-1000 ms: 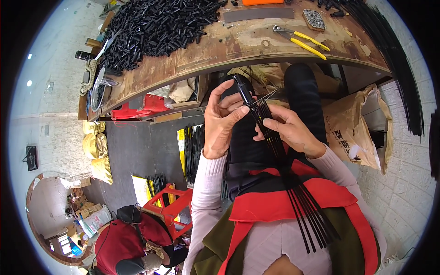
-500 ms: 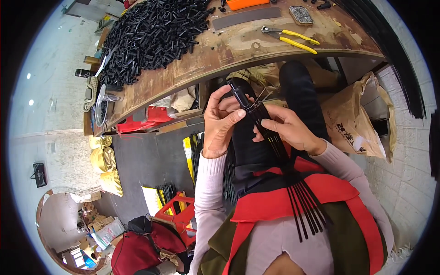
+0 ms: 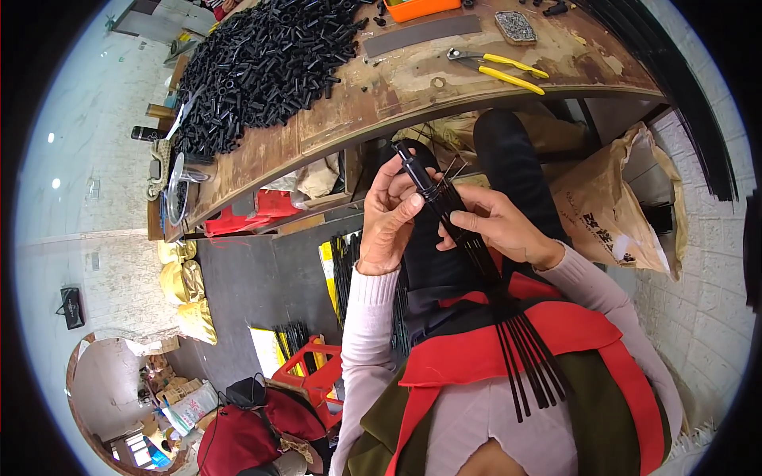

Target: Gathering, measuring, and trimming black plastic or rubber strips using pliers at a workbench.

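Workbench; hands around apparent rod bundle

In front of the wooden workbench, the left hand grips a black cylinder, the right hand thin black rods; on it lie yellow-handled pliers and heaped black tubes.

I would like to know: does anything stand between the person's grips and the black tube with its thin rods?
Nothing visible does. The left hand's grip is directly on the black tube, and the right hand's grip is directly on the thin black rods, both bare-handed.
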`<act>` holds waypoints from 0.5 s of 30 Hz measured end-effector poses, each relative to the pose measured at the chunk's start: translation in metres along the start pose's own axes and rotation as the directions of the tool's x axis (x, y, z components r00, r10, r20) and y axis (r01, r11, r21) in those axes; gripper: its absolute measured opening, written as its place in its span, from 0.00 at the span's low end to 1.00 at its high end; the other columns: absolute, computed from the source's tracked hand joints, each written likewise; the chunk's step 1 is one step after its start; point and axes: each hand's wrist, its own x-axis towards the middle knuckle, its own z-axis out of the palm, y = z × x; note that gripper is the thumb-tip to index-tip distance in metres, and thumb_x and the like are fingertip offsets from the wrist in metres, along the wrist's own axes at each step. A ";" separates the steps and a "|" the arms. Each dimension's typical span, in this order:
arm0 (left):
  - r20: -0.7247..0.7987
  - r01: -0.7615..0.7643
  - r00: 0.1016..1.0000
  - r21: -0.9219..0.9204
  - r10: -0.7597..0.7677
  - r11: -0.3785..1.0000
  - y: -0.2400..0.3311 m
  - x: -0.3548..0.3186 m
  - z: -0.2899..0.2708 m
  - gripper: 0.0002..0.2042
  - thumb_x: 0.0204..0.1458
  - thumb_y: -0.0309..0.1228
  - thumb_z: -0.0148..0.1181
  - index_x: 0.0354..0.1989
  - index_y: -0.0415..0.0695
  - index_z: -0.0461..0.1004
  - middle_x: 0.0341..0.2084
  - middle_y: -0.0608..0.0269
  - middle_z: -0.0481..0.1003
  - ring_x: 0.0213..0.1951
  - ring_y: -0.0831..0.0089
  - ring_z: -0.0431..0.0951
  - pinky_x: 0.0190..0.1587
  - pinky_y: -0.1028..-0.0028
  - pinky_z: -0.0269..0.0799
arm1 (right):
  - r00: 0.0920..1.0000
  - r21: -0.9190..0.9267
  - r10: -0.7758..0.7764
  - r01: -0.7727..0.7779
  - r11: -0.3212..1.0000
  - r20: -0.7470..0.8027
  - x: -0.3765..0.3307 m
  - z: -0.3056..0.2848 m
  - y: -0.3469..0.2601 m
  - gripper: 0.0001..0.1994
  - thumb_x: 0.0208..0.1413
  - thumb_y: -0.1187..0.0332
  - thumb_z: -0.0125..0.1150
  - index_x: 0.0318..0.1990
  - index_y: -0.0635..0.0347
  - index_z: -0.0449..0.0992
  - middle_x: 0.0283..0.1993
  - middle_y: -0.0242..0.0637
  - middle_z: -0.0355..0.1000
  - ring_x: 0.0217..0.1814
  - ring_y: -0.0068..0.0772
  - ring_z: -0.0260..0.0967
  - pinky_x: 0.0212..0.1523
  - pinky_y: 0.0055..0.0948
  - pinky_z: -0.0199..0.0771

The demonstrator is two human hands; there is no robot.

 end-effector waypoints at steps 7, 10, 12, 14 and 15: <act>-0.061 -0.048 0.996 0.216 0.062 0.975 0.002 -0.004 0.002 0.24 0.51 0.24 0.67 0.57 0.35 0.67 0.48 0.53 0.77 0.50 0.68 0.77 0.56 0.69 0.70 | 0.999 0.026 -0.022 0.023 0.999 -0.029 0.010 0.001 -0.001 0.13 0.65 0.71 0.52 0.53 0.69 0.69 0.40 0.37 0.72 0.42 0.27 0.73 0.50 0.38 0.80; -0.103 -0.099 0.985 0.344 0.142 0.934 0.014 -0.010 0.018 0.17 0.52 0.23 0.65 0.50 0.34 0.71 0.44 0.57 0.78 0.46 0.70 0.78 0.52 0.72 0.73 | 0.995 -0.035 -0.088 0.087 0.996 -0.035 0.017 0.004 -0.001 0.13 0.65 0.72 0.52 0.53 0.69 0.70 0.41 0.37 0.72 0.43 0.27 0.73 0.50 0.36 0.78; -0.093 -0.122 0.982 0.365 0.166 0.923 0.026 -0.014 0.024 0.14 0.52 0.21 0.63 0.47 0.34 0.72 0.38 0.59 0.78 0.42 0.72 0.78 0.47 0.73 0.75 | 0.968 -0.159 -0.248 0.240 0.957 -0.028 0.020 0.007 0.004 0.14 0.65 0.72 0.53 0.54 0.68 0.68 0.42 0.37 0.72 0.43 0.26 0.73 0.50 0.31 0.76; -0.105 -0.115 0.981 0.380 0.166 0.918 0.023 -0.018 0.019 0.15 0.52 0.21 0.62 0.48 0.36 0.70 0.38 0.58 0.76 0.38 0.73 0.77 0.38 0.74 0.76 | 0.966 -0.107 -0.257 0.252 0.962 -0.035 0.020 0.013 0.011 0.14 0.65 0.72 0.53 0.54 0.68 0.67 0.42 0.37 0.72 0.43 0.26 0.73 0.49 0.28 0.75; -0.075 -0.156 0.979 0.341 0.192 0.927 0.020 -0.017 0.016 0.15 0.52 0.21 0.63 0.48 0.37 0.70 0.38 0.58 0.76 0.38 0.73 0.77 0.38 0.73 0.76 | 0.966 -0.073 -0.255 0.251 0.965 -0.040 0.020 0.014 0.014 0.13 0.65 0.71 0.53 0.54 0.68 0.67 0.42 0.37 0.72 0.43 0.25 0.73 0.48 0.26 0.74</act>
